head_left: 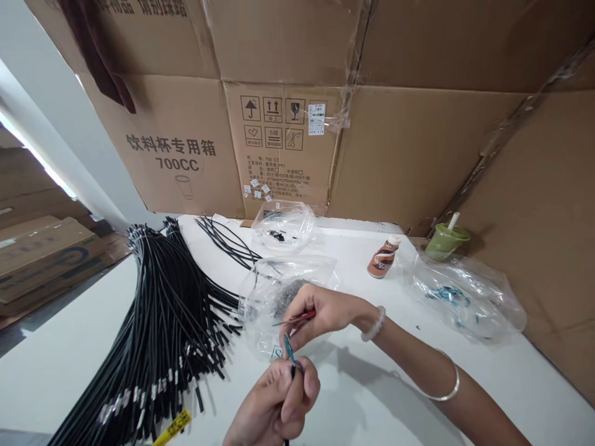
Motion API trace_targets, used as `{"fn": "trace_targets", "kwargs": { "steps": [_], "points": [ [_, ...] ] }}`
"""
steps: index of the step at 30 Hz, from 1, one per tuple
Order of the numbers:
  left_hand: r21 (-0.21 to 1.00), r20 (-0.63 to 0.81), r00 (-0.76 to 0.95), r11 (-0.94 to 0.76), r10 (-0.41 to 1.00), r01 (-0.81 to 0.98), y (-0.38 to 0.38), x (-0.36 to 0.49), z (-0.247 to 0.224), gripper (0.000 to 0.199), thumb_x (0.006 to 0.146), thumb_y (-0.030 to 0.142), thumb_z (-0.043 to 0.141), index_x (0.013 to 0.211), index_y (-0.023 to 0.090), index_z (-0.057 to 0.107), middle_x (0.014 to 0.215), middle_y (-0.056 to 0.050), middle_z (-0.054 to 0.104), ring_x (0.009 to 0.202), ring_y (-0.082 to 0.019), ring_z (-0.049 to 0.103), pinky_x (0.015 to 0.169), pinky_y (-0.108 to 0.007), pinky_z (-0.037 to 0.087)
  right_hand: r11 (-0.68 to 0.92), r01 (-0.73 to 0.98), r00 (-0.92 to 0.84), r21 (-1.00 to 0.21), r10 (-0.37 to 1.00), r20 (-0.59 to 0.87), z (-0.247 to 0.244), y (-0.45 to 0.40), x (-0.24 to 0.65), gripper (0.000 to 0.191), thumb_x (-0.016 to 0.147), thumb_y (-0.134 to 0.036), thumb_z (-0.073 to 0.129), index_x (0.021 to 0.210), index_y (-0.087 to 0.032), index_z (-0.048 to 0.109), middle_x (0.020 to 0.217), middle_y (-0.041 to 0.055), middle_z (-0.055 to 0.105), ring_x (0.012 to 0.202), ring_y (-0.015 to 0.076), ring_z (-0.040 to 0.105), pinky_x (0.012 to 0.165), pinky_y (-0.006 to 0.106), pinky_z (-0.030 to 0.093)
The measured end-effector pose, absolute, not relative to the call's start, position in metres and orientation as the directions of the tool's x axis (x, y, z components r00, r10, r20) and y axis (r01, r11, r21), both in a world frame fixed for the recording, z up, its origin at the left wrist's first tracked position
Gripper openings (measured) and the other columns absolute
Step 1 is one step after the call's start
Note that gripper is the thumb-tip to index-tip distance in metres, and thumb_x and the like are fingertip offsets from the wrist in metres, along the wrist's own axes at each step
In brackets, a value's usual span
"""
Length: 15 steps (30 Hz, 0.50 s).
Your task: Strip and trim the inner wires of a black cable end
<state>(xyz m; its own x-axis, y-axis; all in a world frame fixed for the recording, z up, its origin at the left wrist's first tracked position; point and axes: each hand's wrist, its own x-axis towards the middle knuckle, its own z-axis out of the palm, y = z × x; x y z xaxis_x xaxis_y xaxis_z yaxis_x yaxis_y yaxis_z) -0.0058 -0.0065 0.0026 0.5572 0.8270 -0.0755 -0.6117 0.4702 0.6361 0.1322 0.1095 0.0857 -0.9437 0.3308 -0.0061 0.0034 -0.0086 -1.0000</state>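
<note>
Pinched in the fingers of my left hand (279, 399), at the bottom middle, is the end of a black cord (293, 371). A small teal strip (289, 348) rises from that end, with a thin dark loop beside it. My right hand (320, 313) comes in from the right, thumb and forefinger closed at the top of the teal strip. Tucked in the same hand is a slim pointed tool with a red handle (304, 316); its exact kind is unclear. Right behind my right hand lies a clear plastic bag (260, 279) with small greyish contents.
A large bundle of black cords (171, 310) covers the left of the white table. Farther back are a bag of small black parts (297, 217), a brown bottle (383, 257), a green cup (449, 240) and a bag of teal pieces (493, 303). Cardboard walls (400, 148) stand behind.
</note>
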Motion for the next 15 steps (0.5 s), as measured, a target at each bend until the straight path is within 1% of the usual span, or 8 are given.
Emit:
{"fn": "trace_targets", "kwargs": {
  "steps": [4, 5, 6, 8, 10, 11, 13, 15],
  "points": [
    [0.476, 0.109, 0.695, 0.576, 0.711, -0.664, -0.007, 0.005, 0.002, 0.046, 0.076, 0.040, 0.073, 0.047, 0.015, 0.047, 0.037, 0.006, 0.024, 0.036, -0.004, 0.020, 0.029, -0.016, 0.008, -0.129, 0.055, -0.993, -0.990, -0.112, -0.041, 0.085, 0.127, 0.109, 0.028, 0.063, -0.029, 0.085, 0.074, -0.008, 0.070, 0.065, -0.0001, 0.065, 0.068, 0.0105, 0.060, 0.072, 0.021, 0.049],
    [0.482, 0.133, 0.689, 0.561, 0.713, -0.674, -0.008, 0.007, 0.003, 0.046, 0.076, 0.042, 0.073, 0.048, 0.015, 0.049, 0.035, 0.006, 0.025, 0.035, -0.004, 0.022, 0.030, -0.017, 0.009, -0.105, 0.063, -0.982, -0.993, -0.184, -0.043, 0.086, 0.131, 0.105, 0.025, 0.067, -0.027, 0.083, 0.076, -0.008, 0.070, 0.068, 0.0007, 0.066, 0.071, 0.0106, 0.060, 0.075, 0.021, 0.049],
    [0.523, 0.123, 0.677, 0.533, 0.725, -0.665, -0.008, 0.008, 0.005, 0.047, 0.076, 0.045, 0.072, 0.048, 0.015, 0.050, 0.036, 0.005, 0.031, 0.034, -0.003, 0.024, 0.031, -0.018, 0.009, -0.050, 0.054, -0.980, -0.997, -0.195, -0.043, 0.089, 0.133, 0.104, 0.019, 0.072, -0.025, 0.079, 0.079, -0.008, 0.071, 0.073, 0.0012, 0.067, 0.074, 0.0099, 0.060, 0.077, 0.021, 0.048],
    [0.698, 0.016, 0.628, 0.441, 0.778, -0.564, -0.010, 0.007, 0.011, 0.052, 0.076, 0.053, 0.069, 0.047, 0.013, 0.054, 0.050, -0.001, 0.049, 0.036, -0.001, 0.025, 0.035, -0.022, 0.009, 0.135, 0.033, -0.998, -0.990, -0.044, -0.039, 0.100, 0.136, 0.107, 0.013, 0.082, -0.022, 0.069, 0.086, -0.010, 0.072, 0.075, -0.0008, 0.065, 0.070, 0.0062, 0.054, 0.071, 0.018, 0.044],
    [0.886, -0.093, 0.515, 0.306, 0.852, -0.348, -0.010, 0.002, 0.017, 0.056, 0.079, 0.058, 0.062, 0.049, 0.011, 0.059, 0.076, -0.008, 0.063, 0.040, 0.000, 0.026, 0.040, -0.022, 0.014, 0.343, 0.095, -0.983, -0.934, 0.183, -0.033, 0.116, 0.131, 0.118, 0.016, 0.087, -0.025, 0.064, 0.089, -0.012, 0.073, 0.065, -0.0049, 0.058, 0.058, 0.0039, 0.042, 0.058, 0.017, 0.036],
    [0.946, -0.112, 0.439, 0.231, 0.891, -0.228, -0.011, -0.002, 0.020, 0.057, 0.081, 0.060, 0.059, 0.052, 0.011, 0.062, 0.086, -0.010, 0.065, 0.042, -0.001, 0.029, 0.041, -0.022, 0.017, 0.431, 0.153, -0.966, -0.890, 0.254, -0.043, 0.126, 0.125, 0.125, 0.017, 0.087, -0.027, 0.063, 0.088, -0.013, 0.073, 0.060, -0.0065, 0.053, 0.053, 0.0040, 0.035, 0.052, 0.018, 0.032],
    [0.995, -0.088, 0.263, 0.098, 0.961, -0.027, -0.011, -0.009, 0.023, 0.055, 0.084, 0.060, 0.054, 0.057, 0.013, 0.066, 0.094, -0.011, 0.067, 0.050, -0.006, 0.039, 0.045, -0.022, 0.024, 0.599, 0.278, -0.940, -0.751, 0.329, -0.086, 0.145, 0.108, 0.137, 0.016, 0.085, -0.027, 0.065, 0.081, -0.014, 0.073, 0.055, -0.0070, 0.049, 0.051, 0.0048, 0.034, 0.049, 0.020, 0.028],
    [0.994, -0.045, 0.140, 0.030, 0.989, 0.106, -0.012, -0.013, 0.024, 0.050, 0.085, 0.058, 0.052, 0.062, 0.016, 0.066, 0.084, -0.010, 0.067, 0.058, -0.012, 0.047, 0.047, -0.021, 0.029, 0.762, 0.419, -0.899, -0.493, 0.424, -0.108, 0.159, 0.088, 0.142, 0.008, 0.080, -0.020, 0.068, 0.074, -0.017, 0.072, 0.055, -0.0060, 0.053, 0.051, 0.0062, 0.036, 0.050, 0.022, 0.025]
  ]
}}
